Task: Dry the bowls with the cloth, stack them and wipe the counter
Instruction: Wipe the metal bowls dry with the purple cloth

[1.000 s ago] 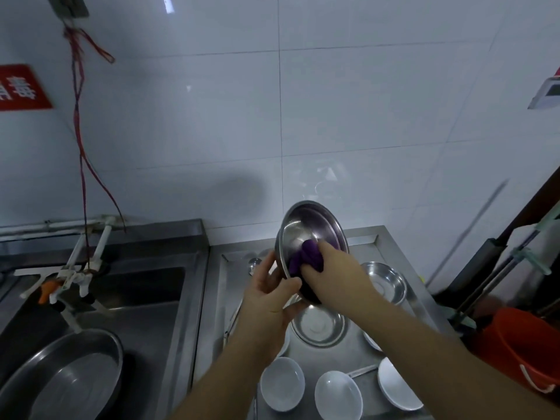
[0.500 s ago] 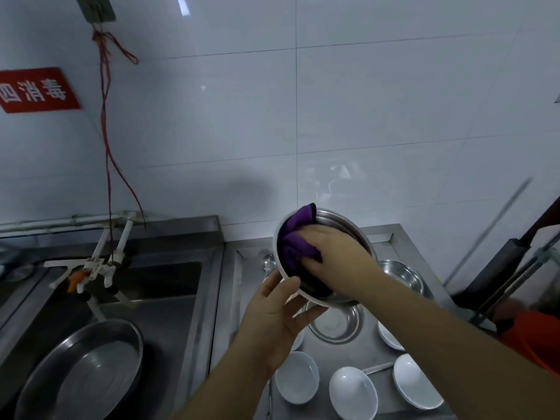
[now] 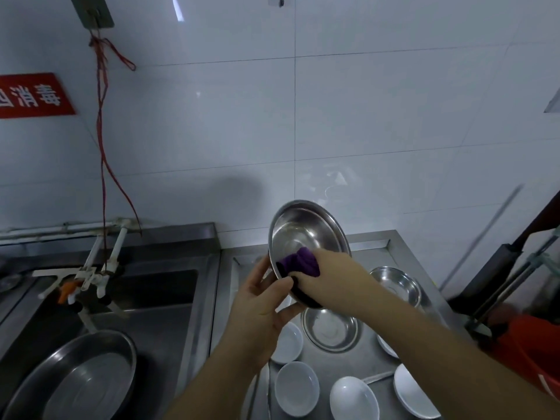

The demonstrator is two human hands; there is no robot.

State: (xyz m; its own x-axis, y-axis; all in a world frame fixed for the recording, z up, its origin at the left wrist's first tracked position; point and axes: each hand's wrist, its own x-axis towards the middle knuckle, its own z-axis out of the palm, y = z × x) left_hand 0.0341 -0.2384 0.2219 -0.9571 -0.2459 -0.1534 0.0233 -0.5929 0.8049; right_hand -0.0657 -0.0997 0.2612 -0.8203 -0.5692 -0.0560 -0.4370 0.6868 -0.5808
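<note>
Above the table point(image 3: 378, 244), left hand point(image 3: 260, 307) grips the lower rim of a steel bowl point(image 3: 303, 234), thumb over the edge; bowl is tilted, its inside facing the camera. Right hand point(image 3: 330, 277) pinches a purple cloth point(image 3: 300, 262), pressed against the bowl's inner wall near the bottom. On the table below: two more steel bowls point(image 3: 330, 328), several white bowls point(image 3: 297, 389), unstacked. Left of it, a sink point(image 3: 169, 298) holds a large steel basin point(image 3: 75, 377).
</note>
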